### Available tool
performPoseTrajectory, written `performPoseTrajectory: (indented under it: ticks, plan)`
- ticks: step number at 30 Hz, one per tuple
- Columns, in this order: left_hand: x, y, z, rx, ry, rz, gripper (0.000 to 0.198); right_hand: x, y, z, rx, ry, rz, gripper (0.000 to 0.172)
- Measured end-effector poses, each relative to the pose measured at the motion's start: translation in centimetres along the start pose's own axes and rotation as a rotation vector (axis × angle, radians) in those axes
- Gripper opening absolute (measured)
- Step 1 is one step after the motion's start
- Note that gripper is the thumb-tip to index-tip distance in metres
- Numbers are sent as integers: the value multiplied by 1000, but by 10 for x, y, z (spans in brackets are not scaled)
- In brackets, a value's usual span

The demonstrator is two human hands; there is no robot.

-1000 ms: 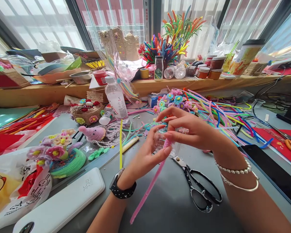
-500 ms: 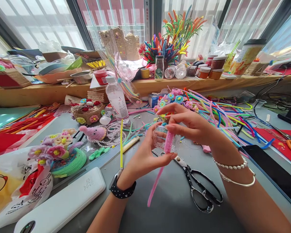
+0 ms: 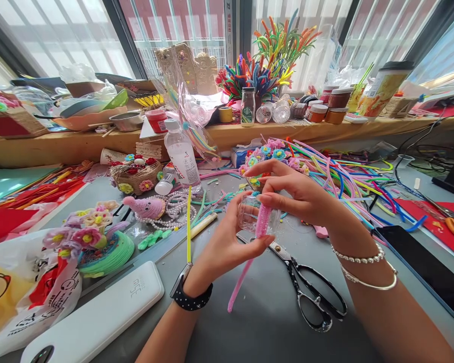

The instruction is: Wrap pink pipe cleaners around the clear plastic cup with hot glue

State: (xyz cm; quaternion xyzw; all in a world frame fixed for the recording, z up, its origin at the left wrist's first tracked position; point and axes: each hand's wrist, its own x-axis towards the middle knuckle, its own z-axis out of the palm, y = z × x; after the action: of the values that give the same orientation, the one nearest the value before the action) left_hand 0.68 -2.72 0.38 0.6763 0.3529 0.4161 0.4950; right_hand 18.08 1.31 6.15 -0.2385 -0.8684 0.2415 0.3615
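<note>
At the middle of the grey table my left hand (image 3: 229, 239) grips a small clear plastic cup (image 3: 249, 214) from the left side, thumb and fingers curled round it. My right hand (image 3: 298, 194) pinches a pink pipe cleaner (image 3: 249, 257) against the cup's wall, part of it wound round the cup. The loose end of the pipe cleaner hangs down toward me over the table. Black-handled scissors (image 3: 306, 287) lie just below my right wrist.
A white power bank (image 3: 94, 317) lies at the near left, a phone (image 3: 427, 269) at the right. Pipe-cleaner flowers (image 3: 87, 234), a water bottle (image 3: 181, 156), a pearl string (image 3: 174, 209) and a heap of coloured pipe cleaners (image 3: 344, 174) crowd the back. The window shelf (image 3: 98, 143) carries jars.
The pink pipe cleaner's hanging end has grown shorter as more of it came to lie round the cup. Both hands rose slightly and stayed on the cup.
</note>
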Motion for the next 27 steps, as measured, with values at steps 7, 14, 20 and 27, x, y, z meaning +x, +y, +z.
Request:
performPoseTrajectory:
  ticks: [7, 14, 20, 27]
  plan:
    - [0, -1, -2, 87, -4, -1, 74, -2, 2, -6, -11, 51, 65, 36]
    - [-1, -2, -1, 136, -9, -8, 75, -2, -1, -4, -37, -29, 41, 27]
    - [-1, -2, -2, 167, -16, -6, 76, -1, 0, -2, 26, -62, 23, 26]
    - [-2, -4, -1, 155, -4, 1, 75, 0, 1, -3, 63, -74, 37, 27]
